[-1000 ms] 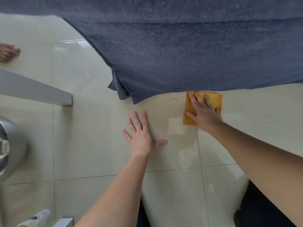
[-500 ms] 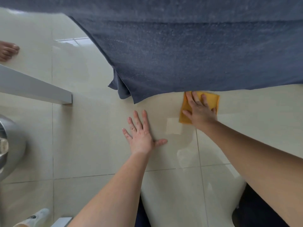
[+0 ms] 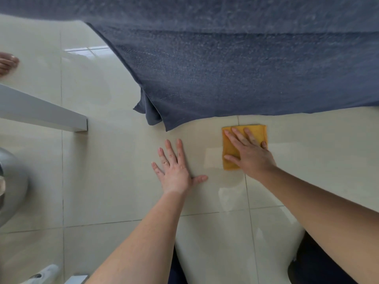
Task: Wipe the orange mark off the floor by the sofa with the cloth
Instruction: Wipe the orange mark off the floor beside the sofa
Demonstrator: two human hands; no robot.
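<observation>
My right hand [image 3: 250, 154] presses flat on a folded orange cloth [image 3: 255, 132] on the glossy cream tile floor [image 3: 114, 181], a little in front of the hanging edge of the blue sofa cover [image 3: 225, 68]. Its fingers are spread over the cloth and point toward the sofa. To the left, my left hand [image 3: 174, 169] rests palm-down on bare tile, fingers apart, holding nothing. No orange mark shows on the bare floor around the cloth; a faint wet sheen lies near it.
A pale grey bar [image 3: 41, 113] juts in from the left just above the floor. A round metal object [image 3: 10, 181] sits at the left edge, another person's bare foot [image 3: 7, 63] at the upper left, a white bottle [image 3: 45, 273] at the bottom left.
A small orange mark lay left of the cloth one second ago. My right hand slid the cloth left over it, then back from the sofa edge; the mark no longer shows. The left hand stayed put.
</observation>
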